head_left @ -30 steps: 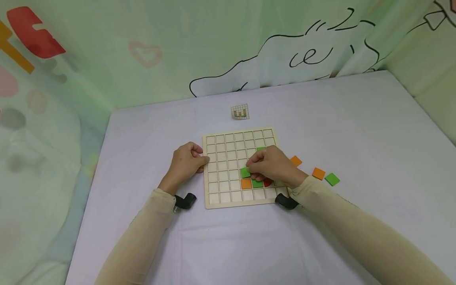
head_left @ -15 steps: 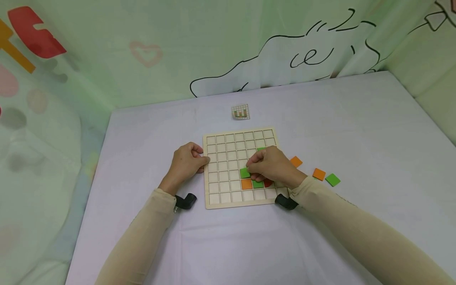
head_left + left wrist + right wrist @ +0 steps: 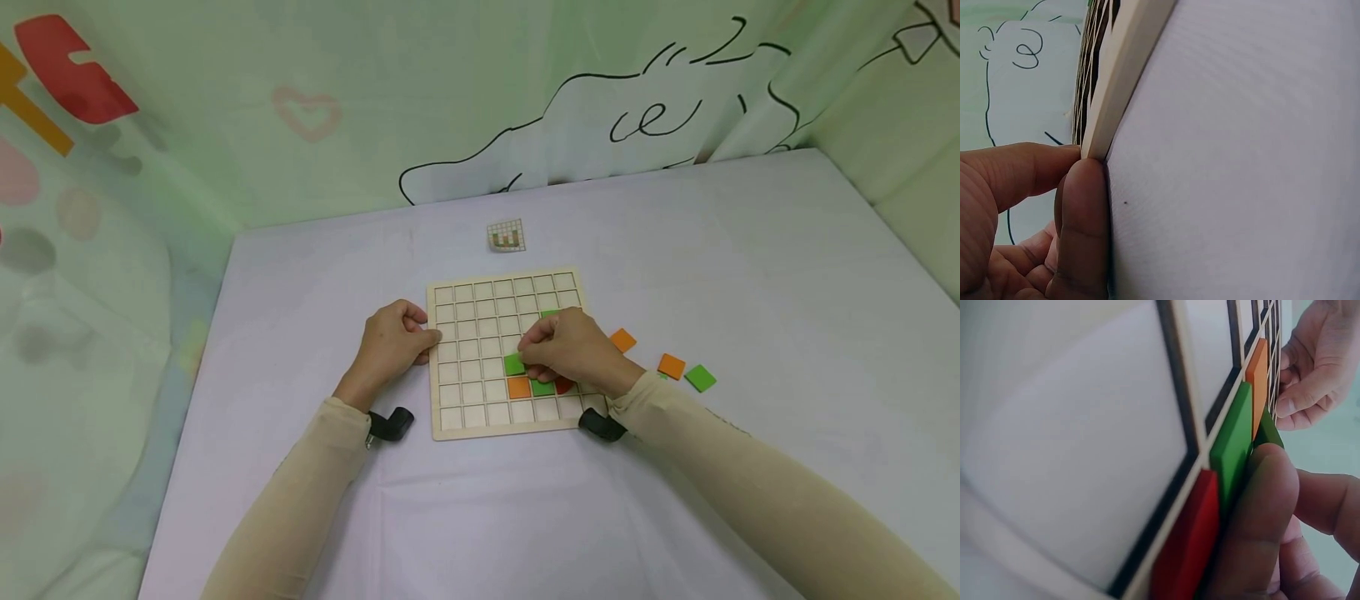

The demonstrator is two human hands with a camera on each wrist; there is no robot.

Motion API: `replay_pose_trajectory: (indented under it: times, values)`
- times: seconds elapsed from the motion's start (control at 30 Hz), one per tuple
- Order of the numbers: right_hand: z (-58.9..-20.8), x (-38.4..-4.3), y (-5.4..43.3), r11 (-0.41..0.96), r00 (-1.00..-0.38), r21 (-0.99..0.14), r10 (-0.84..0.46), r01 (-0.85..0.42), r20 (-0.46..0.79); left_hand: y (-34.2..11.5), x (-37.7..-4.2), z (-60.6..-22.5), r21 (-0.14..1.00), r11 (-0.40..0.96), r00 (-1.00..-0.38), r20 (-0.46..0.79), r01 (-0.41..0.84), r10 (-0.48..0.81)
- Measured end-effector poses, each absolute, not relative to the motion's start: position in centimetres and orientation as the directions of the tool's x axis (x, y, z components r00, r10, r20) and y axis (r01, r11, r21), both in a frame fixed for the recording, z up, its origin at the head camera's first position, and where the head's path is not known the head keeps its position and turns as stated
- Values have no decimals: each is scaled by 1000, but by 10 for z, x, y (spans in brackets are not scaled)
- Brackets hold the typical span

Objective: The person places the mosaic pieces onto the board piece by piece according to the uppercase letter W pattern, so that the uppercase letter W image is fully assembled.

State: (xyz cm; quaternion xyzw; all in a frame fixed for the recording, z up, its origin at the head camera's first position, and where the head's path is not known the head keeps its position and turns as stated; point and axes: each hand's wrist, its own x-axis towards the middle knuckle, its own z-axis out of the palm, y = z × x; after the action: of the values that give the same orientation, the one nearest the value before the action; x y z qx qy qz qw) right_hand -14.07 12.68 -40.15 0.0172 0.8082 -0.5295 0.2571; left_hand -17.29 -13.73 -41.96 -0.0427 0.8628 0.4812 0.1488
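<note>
A pale wooden grid board [image 3: 459, 350] lies on the table, its cells mostly bare. The left hand [image 3: 392, 335] pinches the board's left edge, thumb on top and a finger [image 3: 1085, 206] against the side in the left wrist view. Over the board, the right hand [image 3: 573, 348] pinches a green square tile [image 3: 513, 365] by its right side; in the right wrist view this tile [image 3: 1268, 432] is tilted. Just in front of it, an orange tile [image 3: 518, 387], another green tile [image 3: 542, 388] and a red tile [image 3: 562, 386] form a row, partly hidden by the hand. One more green tile [image 3: 550, 314] shows behind the knuckles.
To the board's right lie an orange tile [image 3: 623, 340], a second orange tile [image 3: 671, 367] with a green sliver at its edge, and a loose green tile [image 3: 701, 378]. A small printed grid card [image 3: 506, 236] lies beyond the board. Patterned curtains enclose the table.
The green tile in the right hand has shifted very slightly left. Both hands and the board otherwise stay in place.
</note>
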Motion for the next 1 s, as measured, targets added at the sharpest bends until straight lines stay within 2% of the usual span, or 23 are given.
replay_pose_trajectory:
  times: [0.83, 1.0]
  values:
    - [-403, -138, 131, 426, -864, -853, -256, 301, -433, -136, -173, -420, 811, 540, -949, -308, -225, 68]
    - [-404, -138, 131, 425, -874, -864, -270, 269, -405, -136, -173, -420, 808, 541, -947, -315, -235, 59]
